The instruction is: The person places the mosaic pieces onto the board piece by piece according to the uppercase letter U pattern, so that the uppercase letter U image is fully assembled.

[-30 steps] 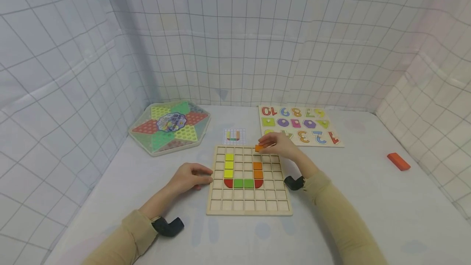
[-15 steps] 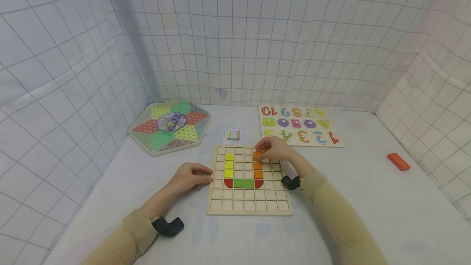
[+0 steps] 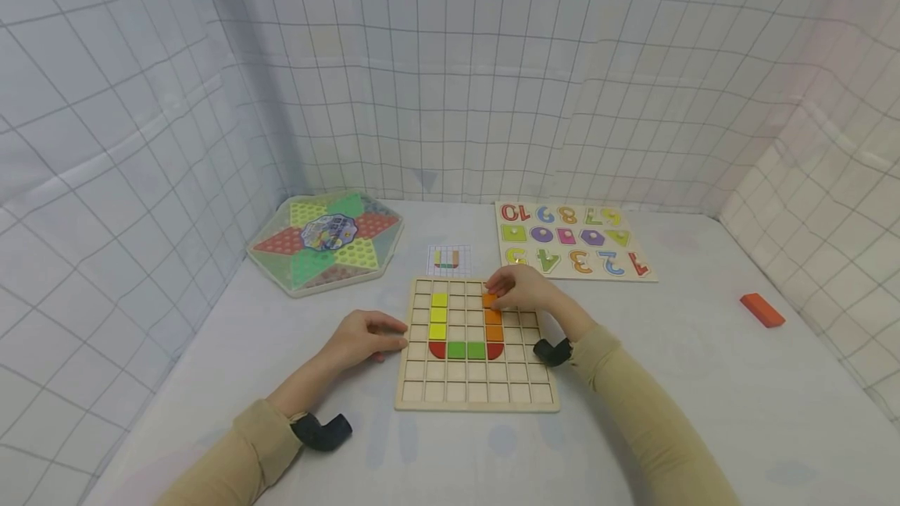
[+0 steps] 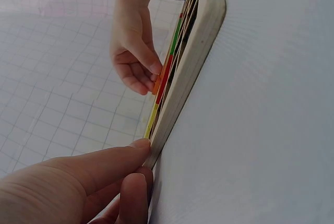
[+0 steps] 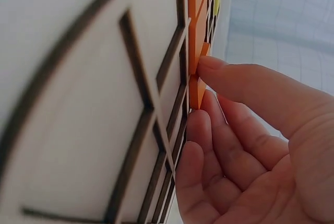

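A square wooden grid board (image 3: 478, 393) lies flat in the head view, with coloured tiles set out in a U. My right hand (image 3: 527, 289) is over its far part and pinches an orange square tile (image 5: 197, 91) between thumb and fingers, at the top of the orange column. That tile sits slightly tilted beside the orange tile (image 5: 195, 36) below it. Yellow tiles (image 3: 438, 315) form the left column; green tiles (image 3: 466, 350) between two red quarter-round tiles (image 3: 495, 350) form the base. My left hand (image 3: 358, 338) touches the board's left edge with extended fingertips.
Behind the board lies a small pattern card (image 3: 448, 260) printed with a U. A hexagonal Chinese checkers set (image 3: 326, 244) is at the back left, a number puzzle board (image 3: 573, 236) at the back right. A red-orange block (image 3: 762, 309) lies far right. Gridded cloth walls (image 3: 478, 76) enclose the table.
My right hand has brought the orange tile from the board's far edge toward me, down to the top of the orange column. My left hand has stayed at the board's edge.
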Demonstrator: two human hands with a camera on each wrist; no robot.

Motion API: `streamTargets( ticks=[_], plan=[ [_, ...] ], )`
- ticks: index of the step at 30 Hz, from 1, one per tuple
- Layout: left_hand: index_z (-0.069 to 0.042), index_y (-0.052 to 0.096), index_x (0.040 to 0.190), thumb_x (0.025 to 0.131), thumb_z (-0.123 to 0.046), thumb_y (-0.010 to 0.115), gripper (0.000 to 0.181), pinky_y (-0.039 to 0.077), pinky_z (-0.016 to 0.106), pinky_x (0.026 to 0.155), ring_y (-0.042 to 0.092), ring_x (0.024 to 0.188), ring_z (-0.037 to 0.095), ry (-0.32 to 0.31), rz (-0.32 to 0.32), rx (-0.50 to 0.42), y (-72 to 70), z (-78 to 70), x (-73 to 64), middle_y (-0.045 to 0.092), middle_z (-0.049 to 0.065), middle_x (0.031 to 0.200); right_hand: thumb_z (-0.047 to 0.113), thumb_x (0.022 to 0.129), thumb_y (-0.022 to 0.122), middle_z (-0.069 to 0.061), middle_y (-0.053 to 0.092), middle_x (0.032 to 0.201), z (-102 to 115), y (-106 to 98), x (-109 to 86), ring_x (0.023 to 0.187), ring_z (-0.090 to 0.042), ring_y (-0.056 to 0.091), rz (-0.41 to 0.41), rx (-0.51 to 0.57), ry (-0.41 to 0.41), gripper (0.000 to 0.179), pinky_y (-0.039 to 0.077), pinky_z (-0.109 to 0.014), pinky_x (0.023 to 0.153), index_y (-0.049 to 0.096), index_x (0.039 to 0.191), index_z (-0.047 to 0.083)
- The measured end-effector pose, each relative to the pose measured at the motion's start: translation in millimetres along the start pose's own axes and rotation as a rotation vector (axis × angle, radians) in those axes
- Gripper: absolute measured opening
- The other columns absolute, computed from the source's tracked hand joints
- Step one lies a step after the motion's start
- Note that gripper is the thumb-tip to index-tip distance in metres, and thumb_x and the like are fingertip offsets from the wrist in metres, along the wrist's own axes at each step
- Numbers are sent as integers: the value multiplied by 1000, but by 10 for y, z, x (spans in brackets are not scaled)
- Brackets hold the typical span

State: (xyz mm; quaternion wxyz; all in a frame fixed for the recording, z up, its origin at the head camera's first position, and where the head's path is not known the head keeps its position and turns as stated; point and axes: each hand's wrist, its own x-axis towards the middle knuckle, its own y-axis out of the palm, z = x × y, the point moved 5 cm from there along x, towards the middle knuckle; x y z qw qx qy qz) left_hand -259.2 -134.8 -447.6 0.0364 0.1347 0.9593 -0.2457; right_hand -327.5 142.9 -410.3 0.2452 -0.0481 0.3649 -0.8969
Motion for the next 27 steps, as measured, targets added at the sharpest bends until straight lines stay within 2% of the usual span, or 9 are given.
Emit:
streamTargets(
  ticks=[15, 22, 27],
  plan=[
    [-8, 73, 100, 76, -25, 79, 30, 49, 30, 53, 55, 57, 15, 7, 4, -14, -2, 5, 7, 66, 2, 74, 8, 78, 75, -5, 67, 97, -55, -77, -47, 87, -16, 62, 21, -3, 11, 30, 49, -30, 81, 64, 105, 0],
    [-7, 72, 100, 76, -24, 79, 30, 49, 30, 53, 56, 58, 14, 2, 16, -15, -7, -13, 14, 68, 2, 79, 16, 82, 73, -4, 66, 100, -117, -160, -180, 91, -17, 60, -21, -11, 47, 31, 48, -34, 83, 64, 109, 4],
    [-6, 72, 101, 76, -23, 78, 30, 50, 30, 55, 57, 62, 15, -13, 67, -10, -26, -55, 18, 68, 2, 84, 18, 84, 71, -4, 65, 99, -162, -225, -322, 93, -19, 58, -63, -39, 17, 30, 47, -37, 85, 63, 109, 3]
  ],
)
